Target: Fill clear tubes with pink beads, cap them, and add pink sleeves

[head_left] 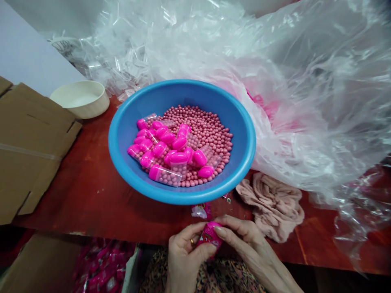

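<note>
Between the fingertips of both hands, at the table's front edge, is a small pink container (210, 235) with a printed wrapper. My left hand (187, 253) pinches it from the left, a ring on one finger. My right hand (244, 240) grips its other side, thumb across the top. Beyond them stands a blue basin (183, 198) holding loose pink beads or candies (210, 130). Several clear tubes with bright pink caps (159, 149) lie on the beads, some visibly filled with them. A pink printed wrapper (200, 210) lies just in front of the basin.
A crumpled beige cloth (273, 205) lies right of the basin. Clear plastic bags (317, 93) spread across the back and right. At left are a cream bowl (82, 99) and a cardboard box (33, 150). Below the red table (79, 195), a box holds pink packed items (102, 266).
</note>
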A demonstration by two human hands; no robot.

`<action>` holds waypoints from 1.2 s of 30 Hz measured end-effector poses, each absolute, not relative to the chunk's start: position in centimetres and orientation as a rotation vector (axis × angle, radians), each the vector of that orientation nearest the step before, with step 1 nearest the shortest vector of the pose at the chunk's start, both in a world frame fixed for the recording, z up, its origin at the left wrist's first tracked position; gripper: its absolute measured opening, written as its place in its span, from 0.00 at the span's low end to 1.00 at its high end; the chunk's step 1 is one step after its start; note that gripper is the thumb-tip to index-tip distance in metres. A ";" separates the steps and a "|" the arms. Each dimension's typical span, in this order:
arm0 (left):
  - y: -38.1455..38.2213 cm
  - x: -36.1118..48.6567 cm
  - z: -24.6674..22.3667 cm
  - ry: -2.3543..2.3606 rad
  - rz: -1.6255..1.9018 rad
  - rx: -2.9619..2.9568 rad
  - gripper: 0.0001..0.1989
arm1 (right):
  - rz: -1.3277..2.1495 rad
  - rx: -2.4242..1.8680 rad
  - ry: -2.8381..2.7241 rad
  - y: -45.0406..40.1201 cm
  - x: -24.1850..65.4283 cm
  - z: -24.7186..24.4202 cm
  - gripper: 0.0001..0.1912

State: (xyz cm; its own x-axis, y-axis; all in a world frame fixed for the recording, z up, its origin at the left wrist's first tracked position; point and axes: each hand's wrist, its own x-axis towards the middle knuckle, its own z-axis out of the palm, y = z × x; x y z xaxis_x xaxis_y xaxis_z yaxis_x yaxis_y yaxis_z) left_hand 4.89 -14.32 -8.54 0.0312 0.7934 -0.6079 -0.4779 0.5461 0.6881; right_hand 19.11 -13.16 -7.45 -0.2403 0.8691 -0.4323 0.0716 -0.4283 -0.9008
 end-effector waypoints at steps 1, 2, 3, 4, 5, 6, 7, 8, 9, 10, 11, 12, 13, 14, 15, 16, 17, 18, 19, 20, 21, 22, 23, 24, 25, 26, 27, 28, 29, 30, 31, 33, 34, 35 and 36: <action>-14.2 4.9 -8.5 1.156 1.008 0.303 0.14 | 1.712 -1.427 -1.155 -13.2 19.0 -7.5 0.13; -14.1 4.9 -8.3 1.128 1.006 0.259 0.13 | 1.671 -1.447 -1.147 -13.2 18.8 -7.6 0.14; -14.0 5.0 -8.2 1.098 1.002 0.208 0.13 | 1.623 -1.474 -1.136 -13.4 18.5 -7.7 0.18; -13.8 5.0 -8.1 1.069 0.999 0.159 0.13 | 1.589 -1.497 -1.121 -13.6 18.1 -7.8 0.23; -13.6 5.0 -8.0 1.042 1.000 0.119 0.12 | 1.581 -1.515 -1.108 -14.0 17.7 -7.9 0.26; -13.4 5.1 -7.8 1.019 1.004 0.085 0.12 | 1.589 -1.534 -1.104 -14.5 17.2 -8.1 0.27; -13.2 5.1 -7.7 0.999 1.014 0.059 0.12 | 1.589 -1.566 -1.102 -15.1 16.8 -8.3 0.26; -13.1 5.2 -7.7 0.986 1.036 0.042 0.12 | 1.587 -1.610 -1.111 -15.8 16.5 -8.6 0.25; -12.9 5.2 -7.6 0.976 1.063 0.032 0.12 | 1.521 -1.682 -1.121 -16.6 16.3 -8.9 0.25; -12.8 5.3 -7.6 0.970 1.088 0.027 0.12 | 1.439 -1.755 -1.116 -17.3 16.1 -9.2 0.25; -12.7 5.4 -7.6 0.971 1.105 0.024 0.12 | 1.434 -1.784 -1.122 -18.0 16.1 -9.6 0.25; -12.7 5.5 -7.6 0.975 1.113 0.025 0.12 | 1.413 -1.803 -1.115 -18.5 16.2 -10.0 0.26; -12.7 5.6 -7.6 0.983 1.118 0.030 0.13 | 1.407 -1.802 -1.099 -18.8 16.3 -10.3 0.26; -12.8 5.6 -7.6 0.992 1.115 0.036 0.13 | 1.402 -1.789 -1.082 -19.1 16.5 -10.5 0.26; -12.9 5.7 -7.6 0.997 1.110 0.043 0.13 | 1.373 -1.776 -1.070 -19.1 16.6 -10.7 0.27; -13.0 5.8 -7.7 1.006 1.110 0.050 0.13 | 1.336 -1.764 -1.072 -19.1 16.8 -10.8 0.27; -13.1 5.8 -7.7 1.009 1.108 0.059 0.14 | 1.289 -1.756 -1.089 -19.0 16.8 -10.8 0.26; -13.1 5.8 -7.8 1.009 1.101 0.066 0.14 | 1.237 -1.757 -1.119 -18.9 16.8 -10.7 0.25; -13.2 5.8 -7.9 1.007 1.088 0.072 0.13 | 1.192 -1.759 -1.162 -18.7 16.8 -10.5 0.23; -13.3 5.8 -7.9 1.006 1.075 0.080 0.13 | 1.155 -1.752 -1.203 -18.4 16.7 -10.3 0.22; -13.4 5.7 -8.0 1.010 1.064 0.094 0.13 | 1.133 -1.738 -1.233 -18.2 16.6 -9.9 0.20; -13.4 5.7 -8.1 1.019 1.053 0.114 0.13 | 1.140 -1.713 -1.255 -17.9 16.6 -9.6 0.18; -13.5 5.6 -8.2 1.032 1.046 0.141 0.13 | 1.168 -1.675 -1.277 -17.7 16.5 -9.3 0.17; -13.6 5.5 -8.3 1.048 1.042 0.169 0.13 | 1.196 -1.637 -1.299 -17.5 16.5 -9.0 0.16; -13.6 5.5 -8.4 1.060 1.037 0.196 0.12 | 1.211 -1.608 -1.325 -17.4 16.6 -8.8 0.15; -13.7 5.4 -8.5 1.065 1.031 0.219 0.12 | 1.197 -1.597 -1.352 -17.4 16.7 -8.7 0.15; -13.9 5.4 -8.7 1.064 1.024 0.236 0.11 | 1.152 -1.604 -1.378 -17.5 16.8 -8.7 0.16; -14.0 5.3 -8.9 1.057 1.021 0.247 0.11 | 1.083 -1.621 -1.398 -17.6 17.0 -8.7 0.16; -14.2 5.3 -9.1 1.044 1.017 0.256 0.11 | 1.015 -1.640 -1.412 -17.6 17.2 -8.8 0.17; -14.3 5.4 -9.2 1.028 1.015 0.264 0.11 | 0.977 -1.644 -1.427 -17.7 17.3 -8.8 0.18; -14.5 5.4 -9.4 1.013 1.015 0.271 0.11 | 0.978 -1.625 -1.450 -17.6 17.4 -8.8 0.17; -14.7 5.5 -9.4 0.989 1.014 0.285 0.10 | 1.052 -1.541 -1.507 -17.3 17.5 -8.5 0.16; -14.7 5.5 -9.4 0.982 1.012 0.296 0.10 | 1.089 -1.497 -1.536 -17.0 17.6 -8.3 0.17; -14.8 5.5 -9.3 0.989 1.019 0.308 0.10 | 1.110 -1.469 -1.560 -16.7 17.6 -8.1 0.17; -14.7 5.5 -9.1 1.011 1.037 0.319 0.10 | 1.112 -1.455 -1.581 -16.5 17.7 -7.9 0.17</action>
